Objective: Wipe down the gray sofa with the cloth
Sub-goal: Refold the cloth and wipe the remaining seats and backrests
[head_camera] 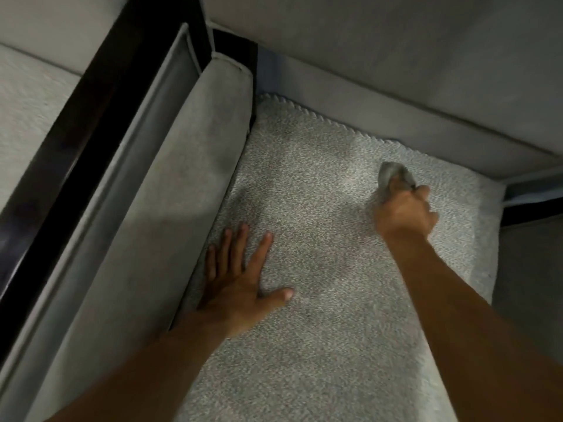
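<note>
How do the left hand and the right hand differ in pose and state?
The left hand lies flat with fingers spread; the right hand is curled. The left hand holds nothing; the right hand grips the cloth. The left hand is beside the armrest; the right hand is farther from it. Both are over the seat.

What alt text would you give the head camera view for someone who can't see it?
A right hand grips a bunched gray cloth on a sofa's speckled gray seat cushion; the left hand presses flat beside the armrest.
</note>
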Tool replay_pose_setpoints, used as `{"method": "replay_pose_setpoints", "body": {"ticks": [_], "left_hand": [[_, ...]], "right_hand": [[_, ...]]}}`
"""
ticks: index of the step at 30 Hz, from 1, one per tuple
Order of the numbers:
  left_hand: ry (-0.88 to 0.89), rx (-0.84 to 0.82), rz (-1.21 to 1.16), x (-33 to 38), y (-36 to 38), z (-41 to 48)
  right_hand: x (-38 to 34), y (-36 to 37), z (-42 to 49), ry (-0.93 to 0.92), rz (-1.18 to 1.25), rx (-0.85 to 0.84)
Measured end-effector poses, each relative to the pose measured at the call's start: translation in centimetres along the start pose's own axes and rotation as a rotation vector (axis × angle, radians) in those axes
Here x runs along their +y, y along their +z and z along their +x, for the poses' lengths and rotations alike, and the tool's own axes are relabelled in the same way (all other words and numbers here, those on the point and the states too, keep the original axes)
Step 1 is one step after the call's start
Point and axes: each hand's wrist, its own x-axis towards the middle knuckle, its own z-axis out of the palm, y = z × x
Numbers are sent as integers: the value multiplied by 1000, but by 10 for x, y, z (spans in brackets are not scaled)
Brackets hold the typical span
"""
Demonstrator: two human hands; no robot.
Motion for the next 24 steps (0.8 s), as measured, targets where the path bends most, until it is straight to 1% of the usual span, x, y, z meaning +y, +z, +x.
{"method": "replay_pose_setpoints", "body": {"ticks": [1,3,5,6,7,8,10,11,12,14,16,20,21,24], "left_hand": [[5,4,-2,0,1,0],[11,12,-2,0,1,-1],[9,24,-4,-1,1,-1],[12,25,-3,0,1,0],[14,21,-3,0,0,0],[14,15,-2,-1,0,0],[16,4,1,-1,1,1],[15,4,0,-2,2,2],[14,10,-2,-2,3,2],[8,20,6,-3,5,4],[10,11,8,-2,5,3],[15,7,9,-3,2,2],[17,6,11,-3,3,2],[27,32,2,-4,5,2]], "right_hand": [[-8,5,-5,-35,-6,-3],[-26,14,-37,-205,-20,-5],[-32,21,-76,-361,25,-48],[-29,21,-88,-395,44,-71],[-26,18,-88,-405,50,-68],[-24,12,-79,-373,59,-48],[-29,1,-48,-248,136,53],[-37,-2,-33,-200,202,71],[-50,-5,-22,-174,231,54],[-81,1,-20,-217,183,-36],[-100,12,-45,-333,166,-86],[-78,17,-87,-636,64,-117],[-70,11,-83,-648,38,-104],[-52,5,-64,-432,61,-33]]}}
